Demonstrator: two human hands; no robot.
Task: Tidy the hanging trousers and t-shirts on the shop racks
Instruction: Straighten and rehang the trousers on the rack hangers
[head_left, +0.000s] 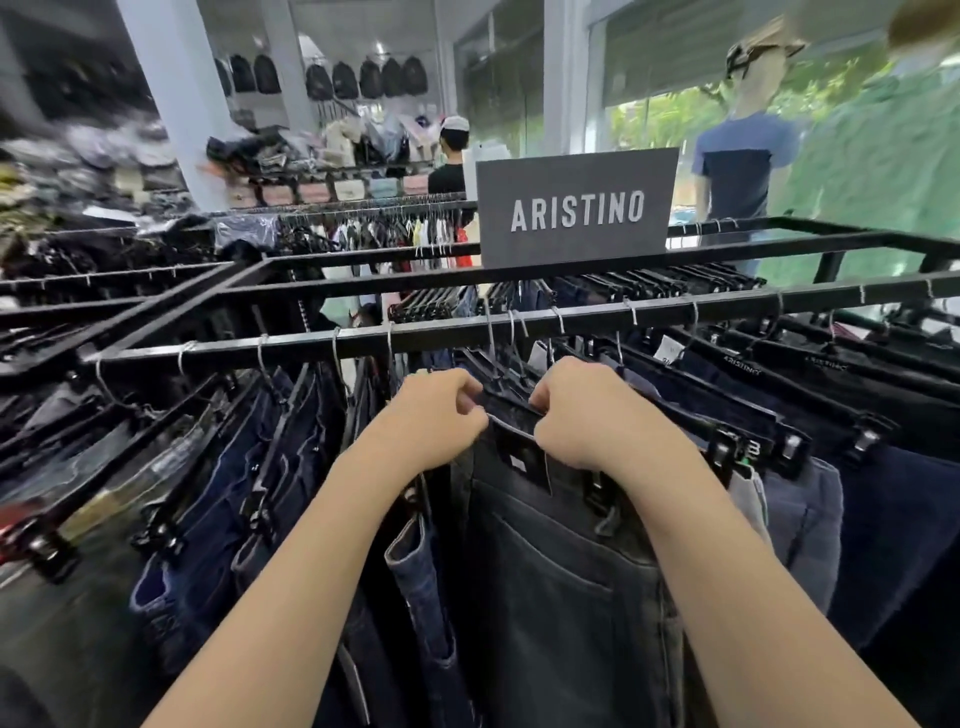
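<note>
View: head camera, looking down over a shop rack packed with hanging trousers
Hands: two, on bare forearms reaching in from below
Left hand (436, 415): grip curled round the left part of one black clip hanger (511, 411)
Right hand (587, 415): grip curled round the same hanger, just beside the left hand
Held trousers: one dark grey pair (561, 571), clipped to that hanger, back pocket facing the camera, hanging under the front rail (311, 345)
Other trousers: dark blue and black pairs on both sides, too tightly packed to count
Sign (576, 208): one grey board reading ARISTINO, upright on the rack beyond the hands
Mannequin (743, 156): one, in a blue t-shirt and hat, far right by the window
Person (451, 166): one, black top, pale cap, back turned, left of the sign
Backpacks (370, 79): one row of dark ones on the far wall, blurred, number unclear
</note>
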